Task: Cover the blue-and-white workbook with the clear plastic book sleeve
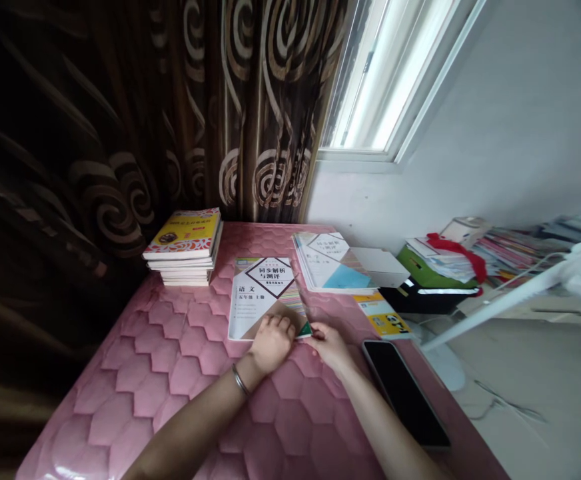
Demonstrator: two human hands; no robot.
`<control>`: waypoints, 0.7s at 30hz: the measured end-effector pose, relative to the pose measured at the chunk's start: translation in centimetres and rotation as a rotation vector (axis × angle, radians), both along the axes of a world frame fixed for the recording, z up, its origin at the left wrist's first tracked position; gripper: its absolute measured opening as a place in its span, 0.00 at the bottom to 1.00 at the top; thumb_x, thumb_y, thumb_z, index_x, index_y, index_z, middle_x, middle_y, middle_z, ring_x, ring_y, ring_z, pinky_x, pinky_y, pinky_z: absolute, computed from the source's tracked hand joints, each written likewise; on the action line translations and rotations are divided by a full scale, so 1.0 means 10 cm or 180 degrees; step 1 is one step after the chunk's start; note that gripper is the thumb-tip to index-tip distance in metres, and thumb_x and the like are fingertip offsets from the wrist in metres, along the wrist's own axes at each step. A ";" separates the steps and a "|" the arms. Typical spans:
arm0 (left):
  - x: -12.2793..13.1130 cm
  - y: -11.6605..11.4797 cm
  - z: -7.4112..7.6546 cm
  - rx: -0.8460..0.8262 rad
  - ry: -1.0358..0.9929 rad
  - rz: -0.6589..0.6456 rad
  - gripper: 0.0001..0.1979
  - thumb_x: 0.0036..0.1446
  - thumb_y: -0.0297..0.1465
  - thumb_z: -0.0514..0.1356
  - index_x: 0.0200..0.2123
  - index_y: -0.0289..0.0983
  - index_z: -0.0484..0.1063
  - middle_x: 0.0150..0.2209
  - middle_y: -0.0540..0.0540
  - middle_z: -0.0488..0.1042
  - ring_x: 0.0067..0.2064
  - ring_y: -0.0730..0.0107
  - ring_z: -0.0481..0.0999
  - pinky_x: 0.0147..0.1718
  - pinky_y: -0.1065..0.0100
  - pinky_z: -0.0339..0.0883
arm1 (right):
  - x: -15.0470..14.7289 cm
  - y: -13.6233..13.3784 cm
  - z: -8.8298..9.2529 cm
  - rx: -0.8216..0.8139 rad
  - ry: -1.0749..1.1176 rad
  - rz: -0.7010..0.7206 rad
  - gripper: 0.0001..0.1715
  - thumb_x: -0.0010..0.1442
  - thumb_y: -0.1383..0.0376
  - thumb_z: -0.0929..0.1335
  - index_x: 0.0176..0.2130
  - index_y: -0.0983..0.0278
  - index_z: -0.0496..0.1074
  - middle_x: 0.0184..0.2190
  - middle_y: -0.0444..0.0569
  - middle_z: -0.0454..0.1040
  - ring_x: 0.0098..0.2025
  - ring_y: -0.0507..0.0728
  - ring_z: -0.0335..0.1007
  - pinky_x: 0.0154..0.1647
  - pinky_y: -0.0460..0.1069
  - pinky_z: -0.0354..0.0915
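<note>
A workbook with a white cover, a dark diamond and Chinese print lies closed on the pink quilted surface. My left hand, with a silver bangle at the wrist, is closed over its lower edge, fingers bent together on the cover and thumb hidden. At the lower right corner, by the green triangle, my right hand pinches the workbook between thumb and fingers. To the right of that hand lies a black-screened tablet.
Stacked books stand at the back left. Similar workbooks lie at the back right beside a white box. A yellow booklet sits near the right edge. Beyond are a white lamp arm and a green-and-black bin of papers.
</note>
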State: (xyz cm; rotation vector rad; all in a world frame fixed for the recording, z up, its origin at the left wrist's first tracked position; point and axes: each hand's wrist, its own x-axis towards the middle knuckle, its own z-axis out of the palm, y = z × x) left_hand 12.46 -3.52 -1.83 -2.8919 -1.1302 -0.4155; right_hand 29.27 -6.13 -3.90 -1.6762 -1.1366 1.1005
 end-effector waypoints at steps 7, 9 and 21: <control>-0.10 0.06 -0.03 0.0026 0.0080 -0.0089 0.15 0.63 0.38 0.53 0.47 0.35 0.72 0.44 0.38 0.74 0.47 0.57 0.71 0.47 0.56 0.62 | 0.05 0.01 -0.09 0.0496 0.0043 0.0273 0.16 0.44 0.57 0.69 0.31 0.66 0.74 0.20 0.42 0.72 0.17 0.48 0.57 0.18 0.44 0.56; -0.11 0.06 -0.03 0.0037 0.0083 -0.0129 0.17 0.63 0.39 0.54 0.47 0.35 0.72 0.43 0.38 0.74 0.46 0.57 0.71 0.47 0.56 0.62 | 0.04 0.00 -0.08 0.0541 -0.0019 0.0249 0.16 0.45 0.57 0.68 0.30 0.66 0.75 0.20 0.43 0.72 0.18 0.48 0.57 0.19 0.44 0.56; -0.02 0.12 -0.11 0.0714 0.0394 -0.0602 0.10 0.62 0.24 0.53 0.33 0.30 0.73 0.31 0.41 0.73 0.36 0.62 0.73 0.42 0.57 0.63 | 0.05 0.03 -0.18 0.0479 -0.0174 0.0109 0.17 0.44 0.58 0.68 0.33 0.66 0.76 0.22 0.45 0.75 0.17 0.49 0.59 0.19 0.45 0.57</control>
